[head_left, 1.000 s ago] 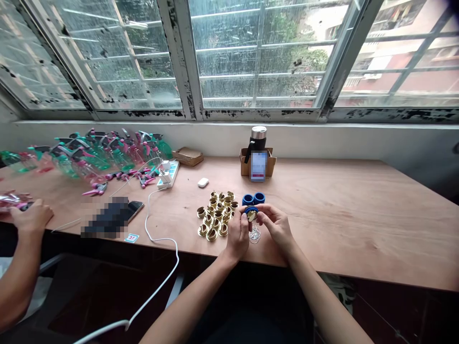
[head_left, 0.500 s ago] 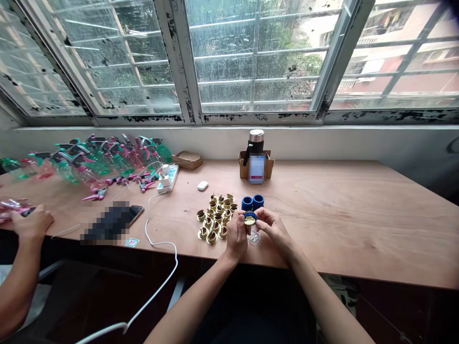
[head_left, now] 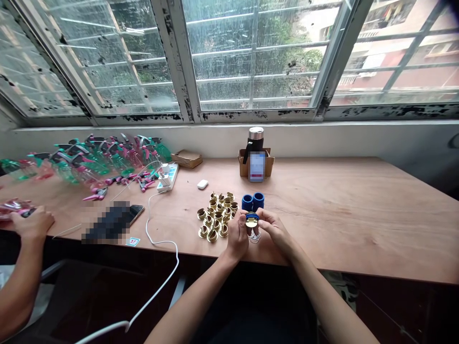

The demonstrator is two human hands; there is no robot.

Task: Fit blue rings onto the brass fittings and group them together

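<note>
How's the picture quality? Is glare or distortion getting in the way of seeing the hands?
In the head view, the wide lens bows the window bars and table; glare sits on the panes, not on the left hand or right hand; the cap between them looks small and slightly soft.

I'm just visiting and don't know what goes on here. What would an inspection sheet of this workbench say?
Surface: plywood tabletop, scuff-free as far as can be seen.
Job's things: blue-rimmed gold cap above a small clear item; gold-coloured metal fittings clustered nearby; two blue rings.
Clutter: green-and-pink spray bottles, phone, white earbud case.
Hands: left hand and right hand both hold the cap; co-worker's hand rests on pink parts.
Cables: white cable runs from a power strip over the table edge.
Surroundings: barred window, rain-streaked, with peeling paint.
</note>
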